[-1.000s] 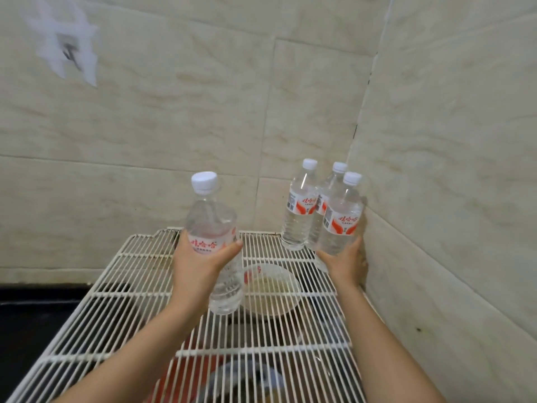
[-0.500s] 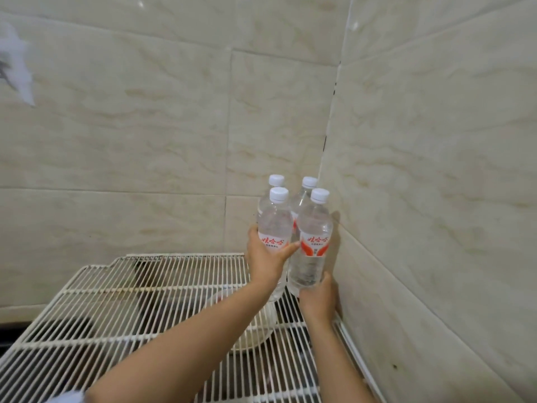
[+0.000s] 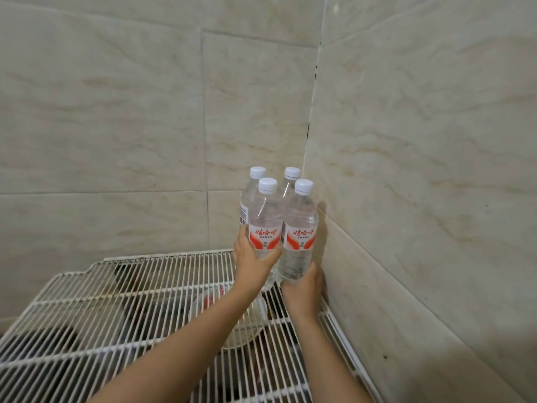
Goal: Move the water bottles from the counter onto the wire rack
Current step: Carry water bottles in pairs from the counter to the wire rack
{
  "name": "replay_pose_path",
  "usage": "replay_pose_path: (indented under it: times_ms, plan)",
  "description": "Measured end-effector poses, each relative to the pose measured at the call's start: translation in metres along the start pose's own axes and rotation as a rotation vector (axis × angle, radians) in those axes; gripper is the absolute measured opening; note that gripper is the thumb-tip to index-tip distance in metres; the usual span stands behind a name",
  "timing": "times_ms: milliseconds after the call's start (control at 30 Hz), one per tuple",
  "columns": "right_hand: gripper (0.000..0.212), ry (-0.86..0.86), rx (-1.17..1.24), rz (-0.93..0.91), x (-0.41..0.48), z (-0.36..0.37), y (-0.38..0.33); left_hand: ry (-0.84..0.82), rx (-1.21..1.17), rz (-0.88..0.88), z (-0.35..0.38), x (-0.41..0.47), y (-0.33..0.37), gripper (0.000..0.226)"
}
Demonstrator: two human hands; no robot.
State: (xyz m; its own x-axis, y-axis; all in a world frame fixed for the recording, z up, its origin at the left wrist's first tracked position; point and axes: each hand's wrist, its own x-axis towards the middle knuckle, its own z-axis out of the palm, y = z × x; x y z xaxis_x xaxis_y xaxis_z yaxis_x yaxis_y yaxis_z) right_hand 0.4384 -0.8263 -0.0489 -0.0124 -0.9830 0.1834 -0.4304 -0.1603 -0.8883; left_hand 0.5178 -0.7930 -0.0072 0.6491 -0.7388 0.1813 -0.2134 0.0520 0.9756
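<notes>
Rack [image 3: 122, 289]: white wire, set into the tiled corner, its back and right edges close against the walls. Four bottles [image 3: 299, 228] stand upright on it in the far right corner, clustered two by two, touching, white caps on. The front two carry red-and-white labels; each is gripped low by a hand. Remaining rack surface is bare wire. Objects beneath show through, indistinct.

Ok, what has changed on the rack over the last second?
The left hand carried its bottle rightward across the wire rack into the corner, beside the bottle the right hand holds. Both hands still grip. The two back bottles stayed put.
</notes>
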Motion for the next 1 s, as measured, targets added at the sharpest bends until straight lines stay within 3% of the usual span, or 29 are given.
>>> replay_pose_path:
  times_ms: [167,300,367,467,567,633,767,867,1000]
  plan:
    - [0.080,0.018,-0.095,-0.066,-0.010,-0.006,-0.010,-0.042,0.077,-0.018,-0.019,-0.008,-0.006,0.088]
    - [0.065,0.305,-0.218,-0.451,-0.022,0.001,-0.023,0.028,0.203,-0.006,-0.051,-0.011,-0.011,0.068]
    - [0.051,0.303,-0.245,-0.639,-0.029,0.002,-0.035,0.077,0.282,-0.001,-0.076,-0.015,-0.015,0.061]
    - [0.040,0.054,-0.337,-0.799,-0.043,0.005,-0.048,0.178,0.402,-0.027,-0.124,-0.028,-0.018,0.055]
    - [0.040,-0.459,-0.512,-0.849,-0.064,0.007,-0.063,0.314,0.570,-0.060,-0.178,-0.049,-0.018,0.052]
    - [0.044,-0.673,-0.638,-0.958,-0.081,0.010,-0.070,0.374,0.735,-0.073,-0.211,-0.073,-0.014,0.053]
    - [0.051,-0.876,-0.680,-1.193,-0.132,0.017,-0.085,0.451,0.987,-0.091,-0.256,-0.144,-0.007,0.051]
    - [0.056,-0.985,-0.661,-1.304,-0.161,0.020,-0.087,0.606,0.995,-0.149,-0.284,-0.203,-0.010,0.047]
    - [0.107,-1.058,-0.651,-1.431,-0.178,0.014,-0.088,0.866,0.902,-0.334,-0.308,-0.291,-0.024,0.044]
